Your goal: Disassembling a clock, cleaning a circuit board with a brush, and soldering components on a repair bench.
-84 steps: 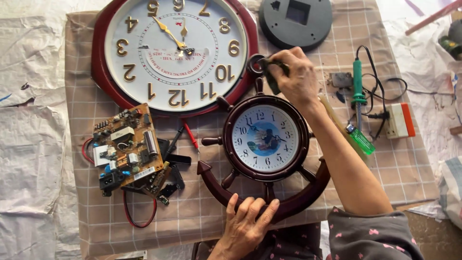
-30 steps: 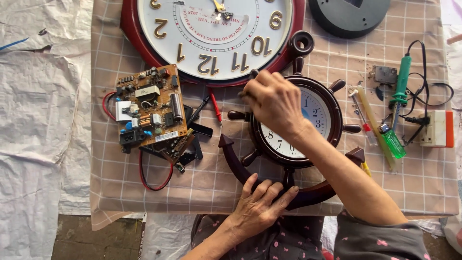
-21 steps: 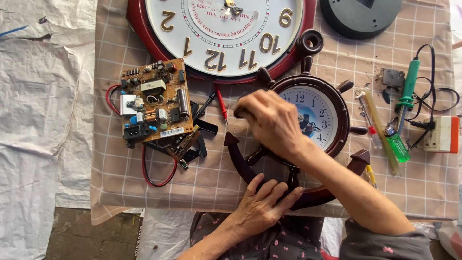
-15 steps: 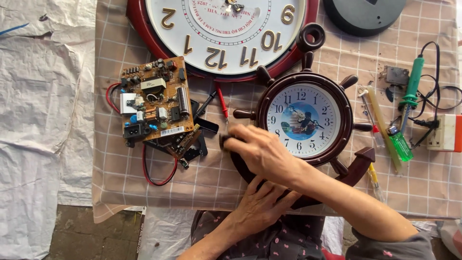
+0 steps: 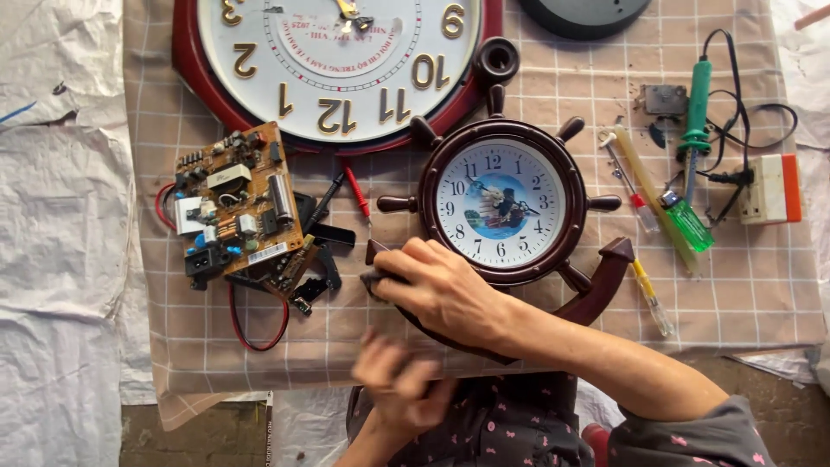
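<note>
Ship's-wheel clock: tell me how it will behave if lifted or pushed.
The ship's-wheel clock looks rigid, moving as one piece. Its glazed face probably makes it fragile. Lying flat on the checked cloth, it seems unlikely to roll; the spokes and anchor base could snag.

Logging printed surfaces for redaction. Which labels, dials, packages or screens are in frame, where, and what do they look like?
Large wall clock dial: top centre, cut off; white face, gold numerals, dark red rim.
Ship-wheel clock dial: centre, just above the right hand; round, white with a blue picture, brown frame.
Sticker on circuit board: left, lower board edge; small white strip.
No packages or screens.
</note>
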